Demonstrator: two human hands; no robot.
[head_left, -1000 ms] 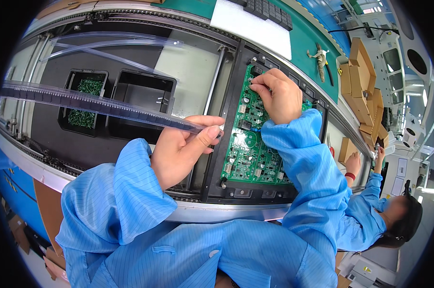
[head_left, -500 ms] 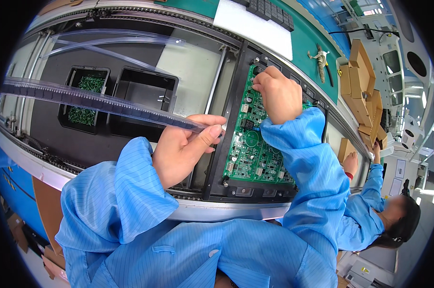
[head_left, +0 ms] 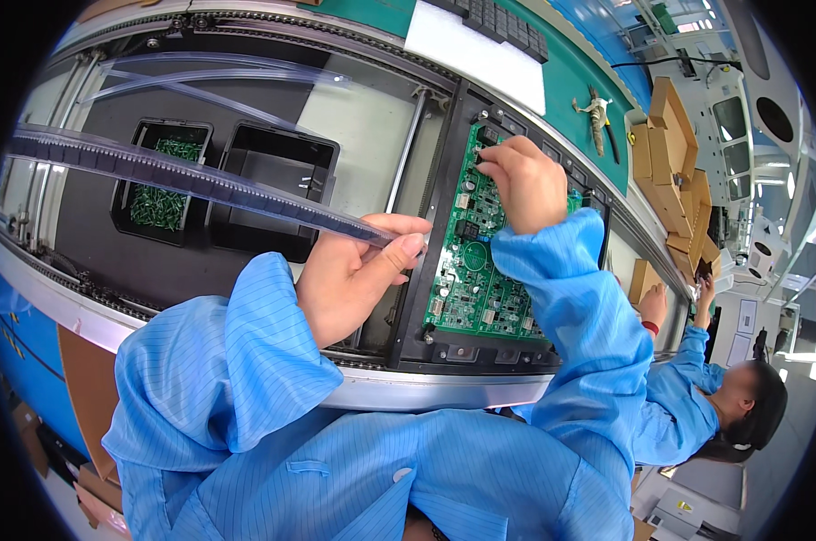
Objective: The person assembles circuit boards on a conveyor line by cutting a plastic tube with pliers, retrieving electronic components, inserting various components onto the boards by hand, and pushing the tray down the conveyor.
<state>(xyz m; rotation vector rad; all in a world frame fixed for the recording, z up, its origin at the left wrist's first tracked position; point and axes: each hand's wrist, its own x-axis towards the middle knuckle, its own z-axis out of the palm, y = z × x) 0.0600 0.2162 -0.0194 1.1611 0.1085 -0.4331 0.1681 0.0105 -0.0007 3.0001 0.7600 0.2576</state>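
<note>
In the centre of the frame, the near end of a transparent tube (head_left: 155, 169) is grasped between thumb and fingers of the left hand (head_left: 347, 284); dark parts (head_left: 273, 204) are seen lined up inside it. The right hand (head_left: 531, 191) is held over the upper part of the green circuit board (head_left: 455, 311), right of centre, with thumb and forefinger pinched close together; whether a small part is gripped there cannot be told. If the tube were tipped down towards the board, parts could be spilled onto it or onto the black carrier (head_left: 413, 316); if a part were set askew, its legs could be bent, and raised components (head_left: 467, 230) could be knocked, since the spot is largely hidden by the fingers. At the left, two black bins are crossed above by the tube, one (head_left: 125, 200) holding green pieces (head_left: 160, 209), the other (head_left: 282, 167) just beside it, so access to both would be hampered. Loose tubes (head_left: 210, 79) are crossed at the upper left; a white foam block (head_left: 467, 63) is seen at the top, pliers (head_left: 597, 122) and cardboard boxes (head_left: 665, 167) at the upper right, and a co-worker (head_left: 683, 410) at the lower right
</note>
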